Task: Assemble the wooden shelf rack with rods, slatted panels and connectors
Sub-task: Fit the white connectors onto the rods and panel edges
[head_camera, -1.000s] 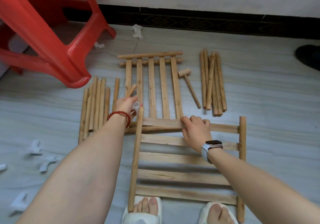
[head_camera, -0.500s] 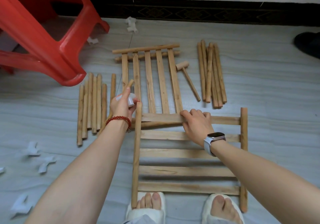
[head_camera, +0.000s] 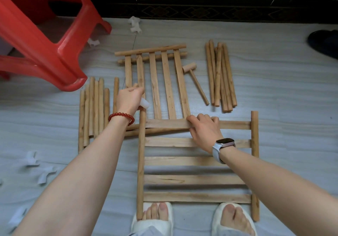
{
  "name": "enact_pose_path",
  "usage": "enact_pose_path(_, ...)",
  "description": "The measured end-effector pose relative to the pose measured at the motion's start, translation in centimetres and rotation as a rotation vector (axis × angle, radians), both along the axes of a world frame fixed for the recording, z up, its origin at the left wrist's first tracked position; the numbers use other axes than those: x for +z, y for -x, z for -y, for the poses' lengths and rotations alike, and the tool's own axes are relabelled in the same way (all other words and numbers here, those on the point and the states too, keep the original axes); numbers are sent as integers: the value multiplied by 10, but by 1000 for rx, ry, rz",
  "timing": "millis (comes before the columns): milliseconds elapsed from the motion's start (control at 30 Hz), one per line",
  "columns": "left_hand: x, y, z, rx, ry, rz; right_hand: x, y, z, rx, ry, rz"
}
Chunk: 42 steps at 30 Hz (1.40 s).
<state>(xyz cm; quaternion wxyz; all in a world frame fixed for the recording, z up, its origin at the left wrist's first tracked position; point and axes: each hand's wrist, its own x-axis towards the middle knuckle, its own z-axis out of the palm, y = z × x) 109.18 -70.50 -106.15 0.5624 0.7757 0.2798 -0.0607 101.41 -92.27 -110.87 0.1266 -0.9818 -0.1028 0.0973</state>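
From the head camera, looking down at a pale grey floor (head_camera: pixel 274 74), a near slatted panel (head_camera: pixel 197 179) lies flat in front of the person's feet, its slats running crosswise between two side rods. The right hand (head_camera: pixel 204 131) rests on the top slat of this panel, fingers curled over the slat's far edge and gripping it; a smartwatch (head_camera: pixel 224 147) sits on that wrist. The left hand (head_camera: pixel 129 100), with a red bead bracelet (head_camera: pixel 121 117) on its wrist, hovers at the top end of the panel's left side rod (head_camera: pixel 140 171), fingers curled around a white connector (head_camera: pixel 145 103) and a short rod whose tip shows above the knuckles. A second slatted panel (head_camera: pixel 161 84) lies farther off, slats running away from the person, its near end tucked under the first panel's top slat. Left of it a row of rods (head_camera: pixel 95 111) lies side by side; right of it lies a small wooden mallet (head_camera: pixel 194 81), and beyond that a bundle of rods (head_camera: pixel 220 74). Loose white connectors (head_camera: pixel 44 176) are scattered at the lower left, with more near the dark skirting. A red plastic stool (head_camera: pixel 42 40) fills the upper left corner
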Motion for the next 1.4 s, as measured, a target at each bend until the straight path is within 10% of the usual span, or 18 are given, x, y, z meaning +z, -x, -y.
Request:
enact_pose_path(333, 4, -7, -5, -272, -262, -156, -1, 1, 1, 5, -18, 5)
enact_pose_path(633, 11, 1, -40, -110, 542, -326, -2, -1, -1, -8, -2, -14)
enact_pose_path(867, 8, -4, -16, 58, 318, -266, -2, -1, 0, -14, -10, -22)
enact_pose_path(1167, -13, -1, -20, -273, -195, -163, -4, -1, 0, -14, -6, -25)
enact_pose_path(1400, -14, 3, -17, -19, 350, -200, -4, -2, -1, -10, -11, -24)
